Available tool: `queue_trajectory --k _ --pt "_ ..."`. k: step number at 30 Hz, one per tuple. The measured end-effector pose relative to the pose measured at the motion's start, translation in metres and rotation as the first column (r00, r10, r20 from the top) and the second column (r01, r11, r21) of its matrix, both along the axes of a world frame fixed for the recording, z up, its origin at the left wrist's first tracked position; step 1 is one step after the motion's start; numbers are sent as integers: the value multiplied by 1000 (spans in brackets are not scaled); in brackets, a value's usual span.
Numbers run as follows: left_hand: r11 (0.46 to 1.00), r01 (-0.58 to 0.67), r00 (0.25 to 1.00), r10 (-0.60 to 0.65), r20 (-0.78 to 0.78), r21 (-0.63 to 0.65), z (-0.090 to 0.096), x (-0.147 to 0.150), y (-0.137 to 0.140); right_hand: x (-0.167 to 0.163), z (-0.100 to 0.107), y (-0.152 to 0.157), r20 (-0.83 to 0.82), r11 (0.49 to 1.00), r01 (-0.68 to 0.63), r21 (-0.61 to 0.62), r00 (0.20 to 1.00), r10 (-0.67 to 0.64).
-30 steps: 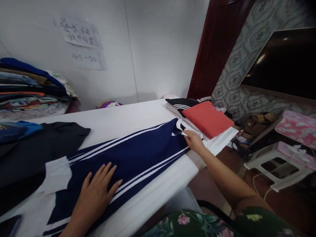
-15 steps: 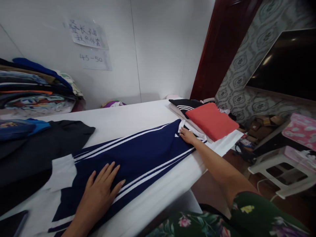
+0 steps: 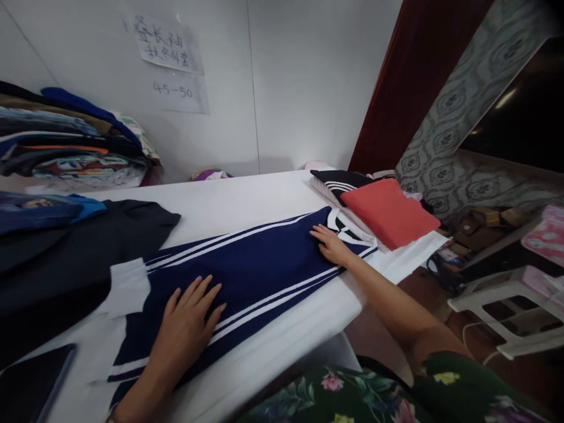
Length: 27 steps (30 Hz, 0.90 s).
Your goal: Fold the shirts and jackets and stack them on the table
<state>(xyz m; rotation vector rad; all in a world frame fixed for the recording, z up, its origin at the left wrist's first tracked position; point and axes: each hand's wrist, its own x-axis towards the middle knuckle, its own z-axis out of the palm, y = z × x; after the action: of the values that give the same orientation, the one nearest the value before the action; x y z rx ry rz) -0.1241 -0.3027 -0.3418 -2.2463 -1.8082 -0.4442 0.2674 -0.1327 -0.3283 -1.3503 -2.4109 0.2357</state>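
A navy blue garment with white stripes (image 3: 259, 264) lies stretched lengthwise across the white table, its sides folded inward into a long strip. Its white collar (image 3: 352, 229) points to the right, and a white cuff or band (image 3: 127, 285) shows at the left end. My left hand (image 3: 189, 317) rests flat on the lower left part, fingers spread. Near the collar, my right hand (image 3: 330, 244) lies on the cloth with its fingers stretched out. Neither hand grips the fabric.
Folded clothes, with a red one (image 3: 392, 211) on top, sit at the table's right end. Dark garments (image 3: 132, 229) lie at left, below a clothes stack (image 3: 79, 141). A dark flat device (image 3: 35, 382) is at the near left corner. A white stool (image 3: 506, 299) stands at right.
My right hand has moved off the collar, slightly left onto the navy cloth, leaving the collar uncovered. My left hand stays on the garment. The camera view has shifted a little.
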Motion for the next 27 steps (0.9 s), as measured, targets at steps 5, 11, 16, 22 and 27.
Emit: queue_trajectory --k 5,11,16,22,27 --pt "999 -45 998 45 53 -17 8 1 0 -16 9 -33 -87 975 -201 -90 977 193" --pt "997 -72 976 78 203 -39 11 0 1 -47 18 -71 -47 943 -312 -120 950 308" --pt "996 -81 960 88 266 -38 15 1 1 -73 13 -81 40 971 -228 68 973 226" --pt "995 -95 951 98 294 -22 20 4 -1 -79 11 -87 92 956 -266 122 962 256" --pt "995 -93 946 95 310 -20 20 4 -1 -78 13 -86 119 969 -201 140 975 185"
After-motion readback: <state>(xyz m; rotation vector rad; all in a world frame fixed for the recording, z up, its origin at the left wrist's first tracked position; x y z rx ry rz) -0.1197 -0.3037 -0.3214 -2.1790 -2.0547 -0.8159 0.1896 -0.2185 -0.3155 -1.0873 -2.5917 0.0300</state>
